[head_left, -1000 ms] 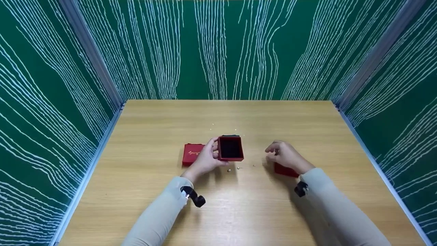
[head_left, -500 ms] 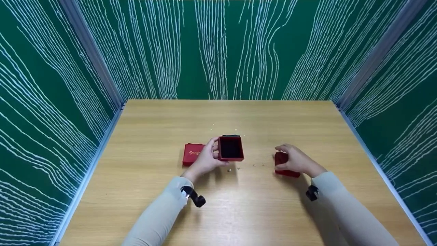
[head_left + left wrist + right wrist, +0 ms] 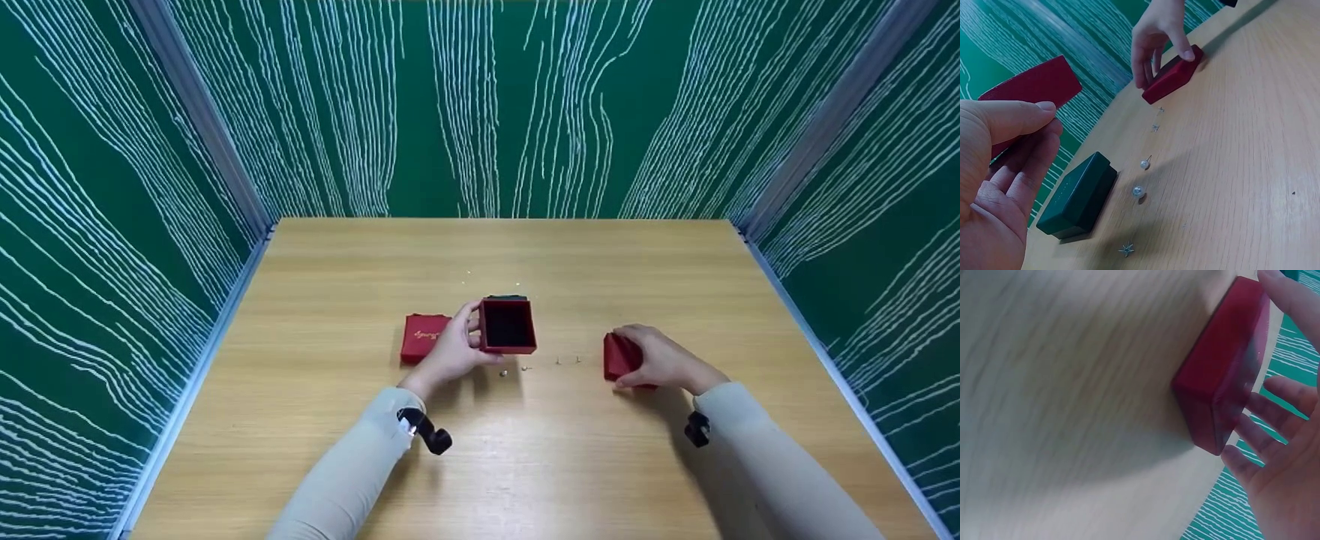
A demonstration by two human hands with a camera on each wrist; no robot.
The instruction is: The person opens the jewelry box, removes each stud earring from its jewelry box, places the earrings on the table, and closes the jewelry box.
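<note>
My left hand [image 3: 454,349] grips a small red box [image 3: 507,327] by its side, off the table, its dark hollow facing me. In the left wrist view, the thumb lies along the box's red wall [image 3: 1044,84]. At the right, my right hand [image 3: 660,356] spans another red box [image 3: 621,356] resting on the table, thumb on the near side and fingers on the far side. Between the hands lie small earrings: a pearl one [image 3: 1138,192], a smaller pearl one [image 3: 1145,164] and a star-shaped stud [image 3: 1154,128].
A red box with gold lettering [image 3: 421,339] lies left of my left hand. A dark green box [image 3: 1078,197] stands behind the held box. A starfish-shaped stud [image 3: 1126,249] lies near it. Tiny bright bits [image 3: 517,284] dot the table farther back. Green walls enclose the wooden table [image 3: 510,465].
My right hand has moved right and slightly toward me, from above the table beside the right-hand red box onto that box. The left hand and its box have stayed put.
</note>
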